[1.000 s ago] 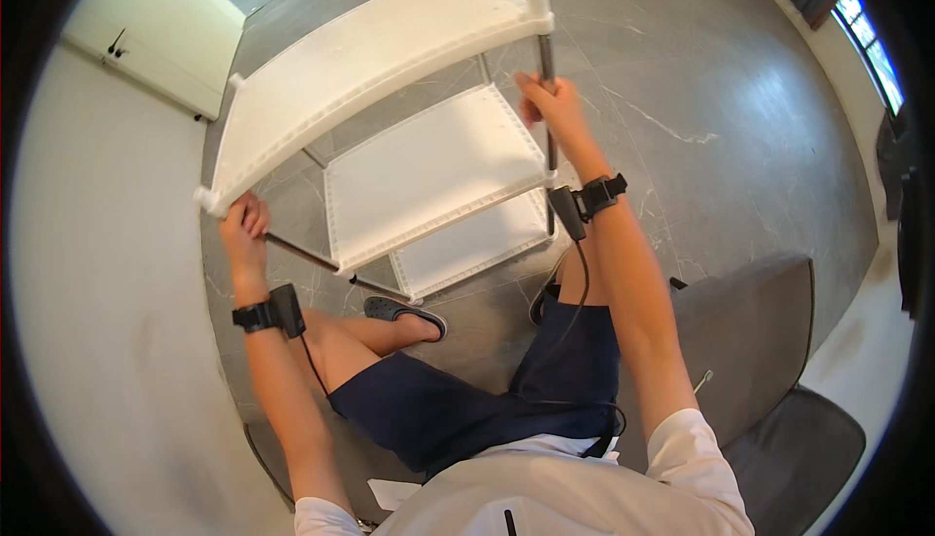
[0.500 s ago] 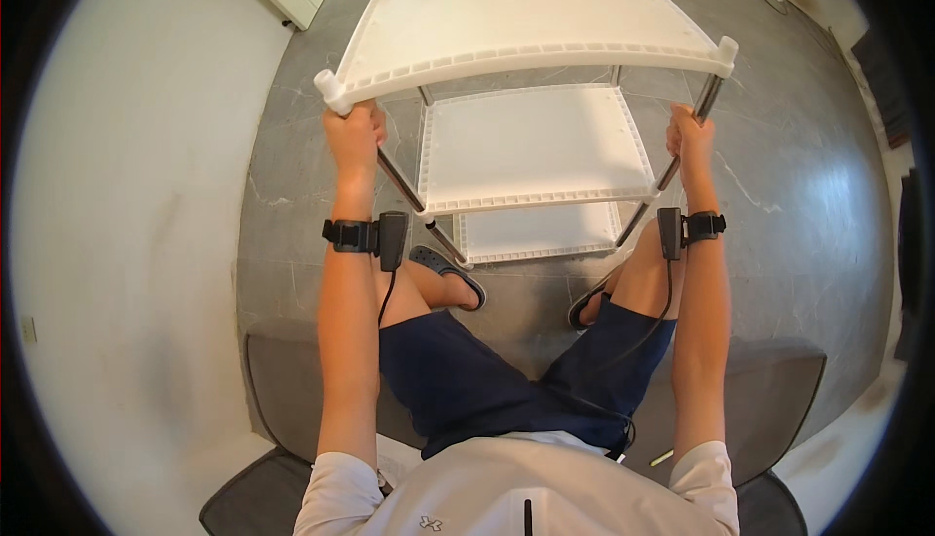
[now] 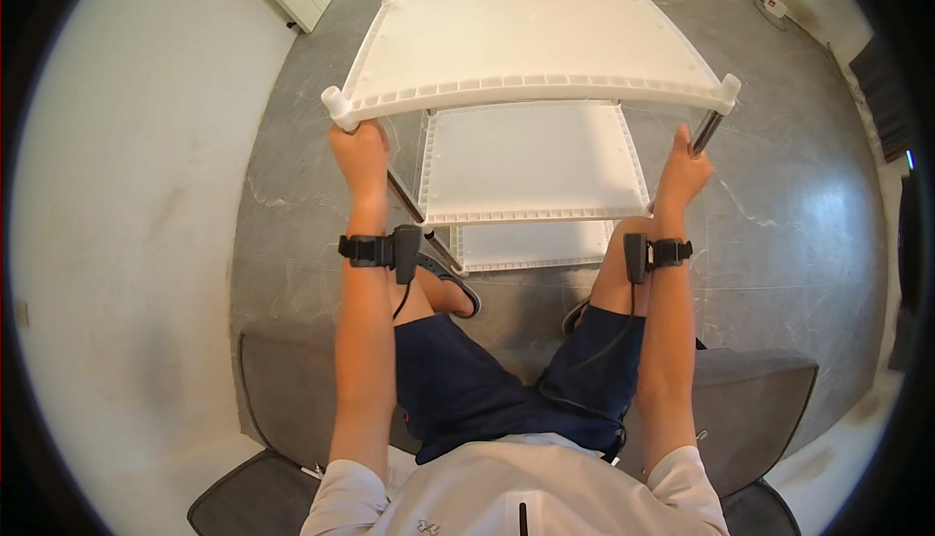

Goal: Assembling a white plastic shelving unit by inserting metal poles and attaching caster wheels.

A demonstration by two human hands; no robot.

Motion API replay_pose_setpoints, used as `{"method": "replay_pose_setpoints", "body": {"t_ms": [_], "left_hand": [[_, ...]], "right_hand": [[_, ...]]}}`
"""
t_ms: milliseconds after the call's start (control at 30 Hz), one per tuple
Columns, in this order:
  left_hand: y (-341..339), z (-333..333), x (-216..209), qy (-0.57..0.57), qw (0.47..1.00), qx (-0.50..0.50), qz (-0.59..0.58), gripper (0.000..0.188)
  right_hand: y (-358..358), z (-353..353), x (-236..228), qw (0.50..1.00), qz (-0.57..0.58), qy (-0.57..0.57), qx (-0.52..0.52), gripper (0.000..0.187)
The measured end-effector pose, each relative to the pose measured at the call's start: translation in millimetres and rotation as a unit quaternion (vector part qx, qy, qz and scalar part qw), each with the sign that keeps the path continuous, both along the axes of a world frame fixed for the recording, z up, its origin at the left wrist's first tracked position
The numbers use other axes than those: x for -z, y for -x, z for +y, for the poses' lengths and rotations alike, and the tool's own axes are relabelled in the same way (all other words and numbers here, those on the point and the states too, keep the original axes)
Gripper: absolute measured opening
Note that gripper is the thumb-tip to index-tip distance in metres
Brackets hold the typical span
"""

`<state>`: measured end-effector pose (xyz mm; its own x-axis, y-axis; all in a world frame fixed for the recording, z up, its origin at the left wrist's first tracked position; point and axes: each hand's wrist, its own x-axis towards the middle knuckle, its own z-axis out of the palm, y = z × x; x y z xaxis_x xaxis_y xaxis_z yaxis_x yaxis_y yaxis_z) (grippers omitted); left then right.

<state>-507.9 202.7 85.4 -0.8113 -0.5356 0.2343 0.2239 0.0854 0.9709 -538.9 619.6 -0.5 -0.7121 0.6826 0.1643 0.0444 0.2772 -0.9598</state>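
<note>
In they drew: my wrist straps sat closer together than half a second earlier, the right one overlapping my right knee. Beyond my shoes, the rack sat lower in view; whether it or my head moved, I couldn't tell. Either way, I judged it steady between two grips. Left hand: fingers curled closed round the left pole, tight under the corner. Right hand: wrapped about the right pole, slightly below its corner, some fingers hidden. Farther off, grey floor.
</note>
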Motion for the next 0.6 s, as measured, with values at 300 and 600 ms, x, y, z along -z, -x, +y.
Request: {"method": "replay_pose_setpoints", "body": {"t_ms": [300,600], "left_hand": [[-5,-15,7,-0.052,0.993,0.110,-0.007,0.009],[-2,-3,-3,-0.026,0.998,0.054,-0.018,0.032]], "right_hand": [[-8,34,-56,0.912,0.078,0.159,-0.371,0.021],[2,22,-48,0.955,0.014,0.140,-0.262,0.043]]}}
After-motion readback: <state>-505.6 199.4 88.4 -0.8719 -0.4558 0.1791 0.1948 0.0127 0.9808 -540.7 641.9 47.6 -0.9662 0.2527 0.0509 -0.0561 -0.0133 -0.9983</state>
